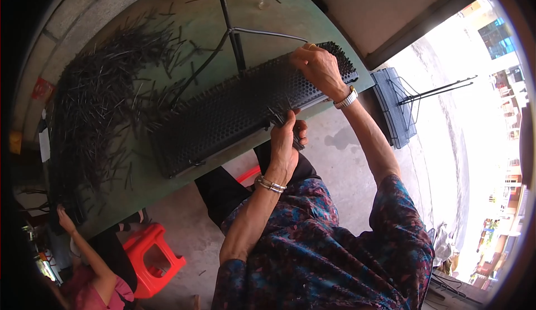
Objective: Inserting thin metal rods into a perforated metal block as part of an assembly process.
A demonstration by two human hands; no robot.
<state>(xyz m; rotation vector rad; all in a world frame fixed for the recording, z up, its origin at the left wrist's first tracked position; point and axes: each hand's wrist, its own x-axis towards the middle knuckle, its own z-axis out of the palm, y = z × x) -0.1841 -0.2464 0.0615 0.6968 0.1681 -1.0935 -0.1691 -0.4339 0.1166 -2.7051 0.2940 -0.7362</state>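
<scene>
A long black rack [223, 123] with rows of round holes lies slantwise along the near edge of the green table. Short black sticks [339, 56] stand upright in its holes at the right end and along the far edge. My left hand [286, 142], with bracelets at the wrist, is closed round a bundle of thin black sticks [277, 116] just off the rack's near edge. Over the right part of the rack, my right hand [318, 67] is bent down with its fingers pinched together. Whatever is between those fingertips is hidden.
A large heap of loose black sticks [100, 92] covers the left of the green table [268, 28]. A metal stand [237, 47] rises behind the rack. At lower left, another person's hand [66, 219] touches the heap near a red stool [153, 260]. A second rack [393, 106] stands at right.
</scene>
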